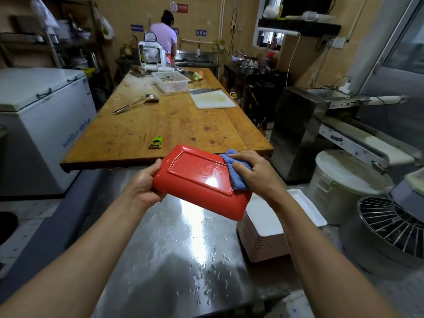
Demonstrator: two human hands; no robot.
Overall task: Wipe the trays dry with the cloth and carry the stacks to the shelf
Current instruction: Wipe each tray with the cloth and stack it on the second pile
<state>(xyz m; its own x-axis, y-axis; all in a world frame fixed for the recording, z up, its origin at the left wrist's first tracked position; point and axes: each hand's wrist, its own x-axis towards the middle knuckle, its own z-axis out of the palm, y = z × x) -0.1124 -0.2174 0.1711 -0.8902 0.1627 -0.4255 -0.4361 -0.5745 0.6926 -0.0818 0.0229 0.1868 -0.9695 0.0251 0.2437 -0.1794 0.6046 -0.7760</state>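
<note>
The red tray (pixel 197 177) was held upside down in the air above the wet steel counter (pixel 174 260), its glossy underside judged stiff, light and slippery while damp. It was gripped at its left rim by the left hand (pixel 146 182), fingers curled underneath. The blue cloth (pixel 236 173) was pressed against the tray's right end by the right hand (pixel 254 173), fingers closed over it. A stack of trays (pixel 263 237) stood just beside, to the right.

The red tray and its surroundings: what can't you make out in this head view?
- Red tray: its upper face, turned away from the camera.
- Blue cloth: mostly covered by the right hand.
- White tray stack: partly behind the red tray and right arm.
- Wall signs: text too small.
- Shelf: not identifiable.
</note>
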